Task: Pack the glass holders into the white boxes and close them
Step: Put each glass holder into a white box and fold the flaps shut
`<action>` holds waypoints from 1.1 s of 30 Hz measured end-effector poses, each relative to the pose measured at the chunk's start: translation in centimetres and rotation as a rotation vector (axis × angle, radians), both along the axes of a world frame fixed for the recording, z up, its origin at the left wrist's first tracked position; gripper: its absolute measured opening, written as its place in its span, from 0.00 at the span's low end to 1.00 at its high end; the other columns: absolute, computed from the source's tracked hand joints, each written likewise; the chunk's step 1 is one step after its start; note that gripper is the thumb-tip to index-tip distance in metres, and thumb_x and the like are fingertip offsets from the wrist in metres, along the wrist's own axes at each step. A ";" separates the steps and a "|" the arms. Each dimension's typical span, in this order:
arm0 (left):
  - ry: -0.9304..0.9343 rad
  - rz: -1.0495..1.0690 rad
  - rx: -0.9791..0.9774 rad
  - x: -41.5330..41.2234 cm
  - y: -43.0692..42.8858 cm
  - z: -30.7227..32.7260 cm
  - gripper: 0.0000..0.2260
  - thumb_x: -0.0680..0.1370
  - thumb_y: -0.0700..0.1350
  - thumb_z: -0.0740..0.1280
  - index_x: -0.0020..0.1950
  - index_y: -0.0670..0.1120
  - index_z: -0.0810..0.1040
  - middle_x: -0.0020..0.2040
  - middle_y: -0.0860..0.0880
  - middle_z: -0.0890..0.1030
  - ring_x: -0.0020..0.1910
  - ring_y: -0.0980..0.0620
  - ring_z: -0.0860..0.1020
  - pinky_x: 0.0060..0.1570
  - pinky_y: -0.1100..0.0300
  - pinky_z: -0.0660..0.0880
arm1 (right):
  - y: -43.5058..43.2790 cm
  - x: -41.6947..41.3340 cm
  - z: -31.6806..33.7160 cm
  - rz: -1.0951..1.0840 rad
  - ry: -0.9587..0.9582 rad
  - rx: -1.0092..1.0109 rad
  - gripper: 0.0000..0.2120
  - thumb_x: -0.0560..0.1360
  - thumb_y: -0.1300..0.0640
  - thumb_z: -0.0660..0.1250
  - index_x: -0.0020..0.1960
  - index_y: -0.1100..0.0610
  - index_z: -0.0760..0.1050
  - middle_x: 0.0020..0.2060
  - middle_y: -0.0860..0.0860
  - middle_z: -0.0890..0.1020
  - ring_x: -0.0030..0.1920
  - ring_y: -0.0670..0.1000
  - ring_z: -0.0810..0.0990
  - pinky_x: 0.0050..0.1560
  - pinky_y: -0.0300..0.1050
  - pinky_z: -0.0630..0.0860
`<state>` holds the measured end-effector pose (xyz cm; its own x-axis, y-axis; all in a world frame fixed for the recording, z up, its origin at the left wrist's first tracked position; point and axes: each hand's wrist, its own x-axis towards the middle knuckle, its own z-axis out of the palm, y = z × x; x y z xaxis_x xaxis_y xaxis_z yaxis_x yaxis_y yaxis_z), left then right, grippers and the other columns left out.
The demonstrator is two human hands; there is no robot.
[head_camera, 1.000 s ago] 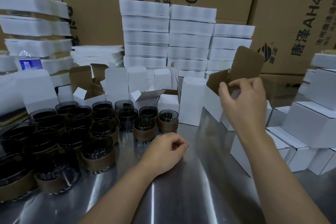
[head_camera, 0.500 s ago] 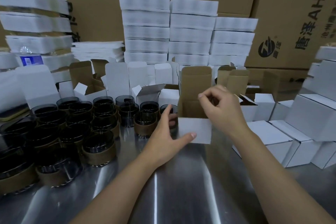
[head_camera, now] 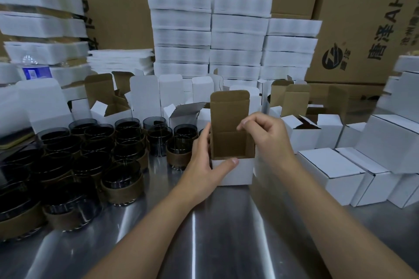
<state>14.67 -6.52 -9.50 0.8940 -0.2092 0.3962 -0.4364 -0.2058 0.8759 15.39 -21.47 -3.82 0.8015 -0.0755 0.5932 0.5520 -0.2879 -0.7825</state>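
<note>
Box (head_camera: 235, 172), white and open-topped, upright on the metal table (head_camera: 226, 233) between both hands.
Left hand (head_camera: 201, 165) grips it: thumb across the front wall, fingers along the left wall. Right hand (head_camera: 269, 140) sits at its top right edge, fingers curled; whether they pinch a flap cannot be told. Lid flap (head_camera: 229, 108) stands upright at the rear. Glass holders (head_camera: 122, 179) stand grouped on the table to the left, nearest one just beside the left hand.
</note>
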 end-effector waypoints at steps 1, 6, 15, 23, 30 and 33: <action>0.004 -0.003 0.015 0.0 0.0 -0.1 0.46 0.65 0.60 0.69 0.76 0.60 0.47 0.69 0.64 0.58 0.63 0.81 0.57 0.60 0.81 0.57 | 0.0 0.2 -0.1 0.002 0.009 0.025 0.10 0.69 0.56 0.63 0.32 0.56 0.79 0.30 0.42 0.80 0.38 0.39 0.77 0.42 0.34 0.73; -0.010 0.005 0.113 0.0 0.0 -0.3 0.54 0.61 0.58 0.73 0.76 0.61 0.38 0.72 0.64 0.54 0.73 0.68 0.54 0.71 0.64 0.57 | 0.2 0.7 -0.7 0.020 0.049 0.147 0.11 0.67 0.54 0.63 0.28 0.54 0.77 0.28 0.43 0.78 0.33 0.39 0.72 0.39 0.34 0.68; 0.028 -0.002 0.050 0.4 0.0 -0.4 0.57 0.60 0.57 0.75 0.76 0.60 0.37 0.75 0.59 0.59 0.73 0.65 0.59 0.72 0.59 0.61 | 0.1 0.8 -0.7 0.076 0.165 0.350 0.11 0.74 0.61 0.64 0.36 0.52 0.81 0.30 0.44 0.78 0.27 0.42 0.70 0.30 0.35 0.67; -0.046 0.161 -0.123 0.3 0.2 0.3 0.57 0.59 0.62 0.74 0.76 0.61 0.39 0.66 0.70 0.65 0.66 0.68 0.68 0.66 0.63 0.66 | -0.5 3.5 -4.1 -0.005 0.293 0.081 0.15 0.81 0.62 0.56 0.65 0.54 0.72 0.62 0.51 0.72 0.47 0.46 0.77 0.45 0.35 0.76; -0.049 0.265 -0.124 0.6 0.3 0.6 0.55 0.60 0.56 0.75 0.77 0.59 0.40 0.59 0.66 0.68 0.61 0.59 0.74 0.63 0.54 0.72 | -0.3 5.0 -7.1 0.023 0.108 -0.540 0.17 0.70 0.41 0.65 0.55 0.46 0.71 0.42 0.51 0.79 0.40 0.49 0.80 0.44 0.50 0.77; -0.036 0.260 -0.128 0.5 0.3 0.7 0.55 0.61 0.56 0.74 0.77 0.58 0.41 0.60 0.63 0.69 0.61 0.58 0.74 0.64 0.53 0.72 | -0.2 5.0 -7.2 -0.030 0.112 -0.518 0.10 0.69 0.44 0.68 0.49 0.42 0.69 0.39 0.44 0.78 0.38 0.43 0.79 0.43 0.41 0.76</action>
<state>15.15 -6.21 -8.75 0.8960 0.0786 0.4371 -0.4149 -0.2034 0.8869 20.38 -21.69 -11.03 0.8639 0.1812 0.4700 0.4592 -0.6666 -0.5872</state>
